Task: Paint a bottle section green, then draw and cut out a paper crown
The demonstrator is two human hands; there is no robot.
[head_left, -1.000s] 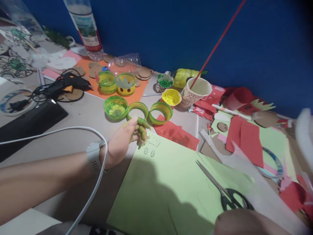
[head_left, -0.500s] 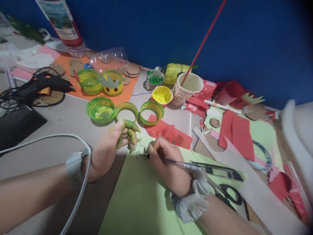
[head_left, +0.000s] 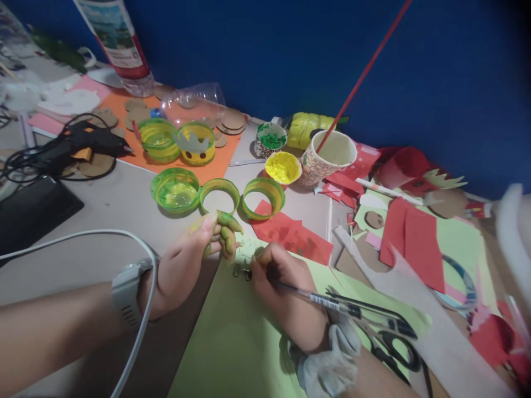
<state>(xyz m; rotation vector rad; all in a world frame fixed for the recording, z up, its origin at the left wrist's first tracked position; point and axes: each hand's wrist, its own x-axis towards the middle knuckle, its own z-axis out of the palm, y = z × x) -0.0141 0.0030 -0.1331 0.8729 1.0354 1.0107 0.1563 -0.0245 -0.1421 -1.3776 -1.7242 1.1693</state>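
My right hand (head_left: 286,293) is closed around a clear-barrelled pen (head_left: 319,299), its tip end low over the light green paper (head_left: 224,342). Small black loops (head_left: 242,272) are drawn beside the fingertips. My left hand (head_left: 207,237), green and yellow paint on its fingers, hovers at the paper's upper left edge; the fingers are loosely curled and apart, with nothing visible in them. Just beyond it stand two yellow-green rings (head_left: 219,194) and a painted green cup base (head_left: 175,190). Black-handled scissors (head_left: 394,351) lie by my right wrist, partly hidden.
Paint cups, one yellow (head_left: 284,167) and one green (head_left: 271,140), stand behind, beside a paper cup (head_left: 329,157) holding a red stick. A glue gun (head_left: 93,141) lies at left. A white cable (head_left: 141,320) crosses my left wrist. Red paper scraps (head_left: 410,243) crowd the right.
The view has shifted slightly, so most things sit a little lower and further right. The loop nearest the pen looks darker. Both hands keep nearly the same pose.
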